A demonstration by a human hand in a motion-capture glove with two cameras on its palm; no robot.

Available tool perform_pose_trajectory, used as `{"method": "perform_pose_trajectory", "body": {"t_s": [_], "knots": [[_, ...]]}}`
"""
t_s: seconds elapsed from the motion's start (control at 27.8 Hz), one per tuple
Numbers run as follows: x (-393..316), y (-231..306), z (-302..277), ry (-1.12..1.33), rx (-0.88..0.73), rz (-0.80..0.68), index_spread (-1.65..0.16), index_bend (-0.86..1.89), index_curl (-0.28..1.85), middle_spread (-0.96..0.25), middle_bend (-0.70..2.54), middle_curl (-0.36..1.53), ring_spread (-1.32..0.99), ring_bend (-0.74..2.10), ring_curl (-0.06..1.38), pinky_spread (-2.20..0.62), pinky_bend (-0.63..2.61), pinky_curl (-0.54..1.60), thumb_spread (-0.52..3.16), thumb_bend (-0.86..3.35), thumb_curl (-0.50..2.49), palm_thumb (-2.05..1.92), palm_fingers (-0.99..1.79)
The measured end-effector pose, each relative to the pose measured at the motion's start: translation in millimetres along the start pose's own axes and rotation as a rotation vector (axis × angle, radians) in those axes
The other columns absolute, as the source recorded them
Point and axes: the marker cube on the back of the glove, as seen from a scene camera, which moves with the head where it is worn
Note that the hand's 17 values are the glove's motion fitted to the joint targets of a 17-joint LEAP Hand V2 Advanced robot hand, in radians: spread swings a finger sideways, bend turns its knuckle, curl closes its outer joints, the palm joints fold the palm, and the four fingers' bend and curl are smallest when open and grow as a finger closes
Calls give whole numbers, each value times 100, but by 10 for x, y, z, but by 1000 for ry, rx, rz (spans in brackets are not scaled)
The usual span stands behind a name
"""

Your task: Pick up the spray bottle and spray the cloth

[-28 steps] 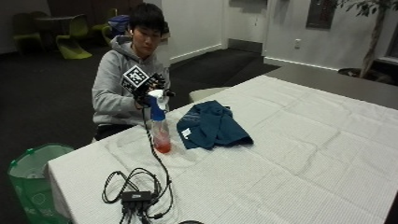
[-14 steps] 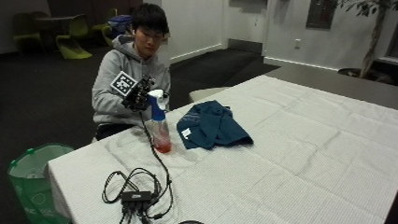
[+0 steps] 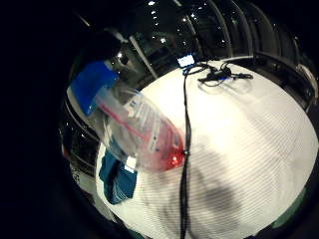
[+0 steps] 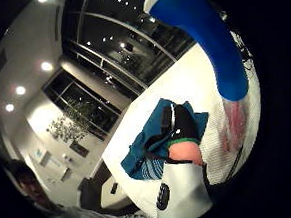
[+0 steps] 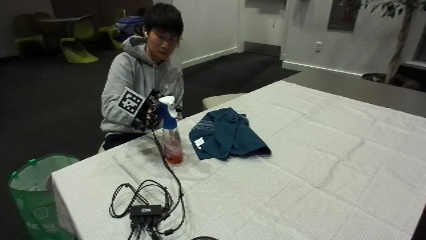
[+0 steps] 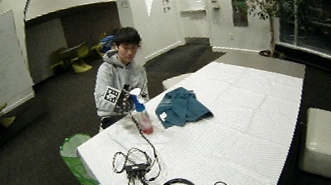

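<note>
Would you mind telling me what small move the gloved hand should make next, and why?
Probably close the fingers round the spray bottle's neck and lift. The gloved right hand is at the bottle's blue top, yet the bottle stands upright on the table, red liquid low in it. The blue cloth lies crumpled beside it, so only a lift and a turn toward the cloth seem needed before spraying.
</note>
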Motion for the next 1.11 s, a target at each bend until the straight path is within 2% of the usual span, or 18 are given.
{"method": "perform_pose_trajectory", "body": {"t_s": [0.14, 0.4, 0.61, 0.75, 1.04, 1.11], "knots": [[51, -241, 146, -65, 86, 52, -18, 9, 16, 3, 27, 40, 3, 47, 36, 17, 54, 37, 100, -3, 52, 84, 27], [139, -470, 272, -182, 56, 40, -18, 9, 16, 4, 28, 41, 3, 51, 37, 17, 53, 36, 100, -3, 51, 82, 30], [97, -649, 365, -279, 104, 208, -17, 9, 16, 3, 30, 41, 0, 59, 38, 14, 51, 35, 100, -3, 50, 80, 46], [113, -700, 395, -308, 107, 236, -17, 14, 18, 0, 33, 41, -1, 60, 38, 13, 47, 34, 98, -3, 49, 80, 60], [130, -923, 405, -324, 82, 315, -20, 27, 28, -6, 44, 44, -9, 57, 37, 4, 27, 29, 91, -1, 49, 87, 114], [136, -962, 413, -322, 75, 319, -19, 28, 31, -7, 46, 46, -9, 56, 38, 2, 25, 30, 89, -1, 50, 90, 119]]}}
